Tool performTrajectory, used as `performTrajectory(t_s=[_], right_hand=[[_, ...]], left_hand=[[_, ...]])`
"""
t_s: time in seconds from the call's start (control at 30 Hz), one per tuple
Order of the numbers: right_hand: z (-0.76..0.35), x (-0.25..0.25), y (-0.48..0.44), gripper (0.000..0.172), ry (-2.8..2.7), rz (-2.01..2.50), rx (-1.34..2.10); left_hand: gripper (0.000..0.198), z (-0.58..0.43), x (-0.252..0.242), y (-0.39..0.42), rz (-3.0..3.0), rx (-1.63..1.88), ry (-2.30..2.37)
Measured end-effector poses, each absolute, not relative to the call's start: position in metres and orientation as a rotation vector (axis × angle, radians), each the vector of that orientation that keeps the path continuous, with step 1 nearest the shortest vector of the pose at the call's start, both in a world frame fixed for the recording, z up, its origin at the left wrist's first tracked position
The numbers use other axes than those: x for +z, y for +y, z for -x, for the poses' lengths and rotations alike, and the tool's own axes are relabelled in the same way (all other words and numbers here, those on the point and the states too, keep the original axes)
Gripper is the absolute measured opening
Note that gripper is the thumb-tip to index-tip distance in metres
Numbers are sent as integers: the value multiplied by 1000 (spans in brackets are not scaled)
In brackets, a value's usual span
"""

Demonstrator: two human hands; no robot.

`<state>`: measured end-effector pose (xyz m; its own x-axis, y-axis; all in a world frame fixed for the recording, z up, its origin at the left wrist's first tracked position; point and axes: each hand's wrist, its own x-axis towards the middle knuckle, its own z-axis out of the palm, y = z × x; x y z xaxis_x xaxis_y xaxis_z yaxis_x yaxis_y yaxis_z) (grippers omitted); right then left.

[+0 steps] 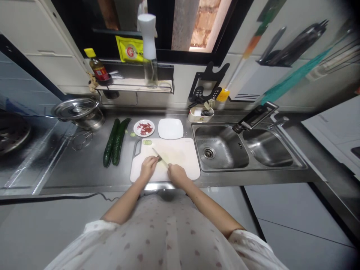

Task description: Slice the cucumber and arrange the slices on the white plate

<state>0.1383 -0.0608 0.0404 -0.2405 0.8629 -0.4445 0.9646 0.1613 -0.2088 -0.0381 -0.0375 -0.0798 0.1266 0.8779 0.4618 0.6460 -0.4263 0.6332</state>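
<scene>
Kitchen: a grey stainless-steel counter (75, 168) below a black-framed window (194, 56). Near the window we list a bright yellow packet (131, 50) with a round red emblem and a yellow-capped bottle (98, 69) with a red label, print too blurred to read. One thin-bladed knife (164, 161), slanting over a white rectangular chopping board (185, 165). Our right hand (176, 175) wraps its fingers around the hidden handle; our left hand (149, 167) bunches its fingers beside the blade, pinching what, we cannot tell. Two long, bumpy, dark-green cucumbers (120, 142) lie left of the board.
</scene>
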Motion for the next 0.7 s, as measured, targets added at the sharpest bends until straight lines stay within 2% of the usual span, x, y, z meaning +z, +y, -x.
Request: performTrajectory(t_s=[0.7], right_hand=[[-124, 33, -42, 31, 2290, -1773, -694]], left_hand=[[22, 38, -81, -37, -2150, 1190, 1493]])
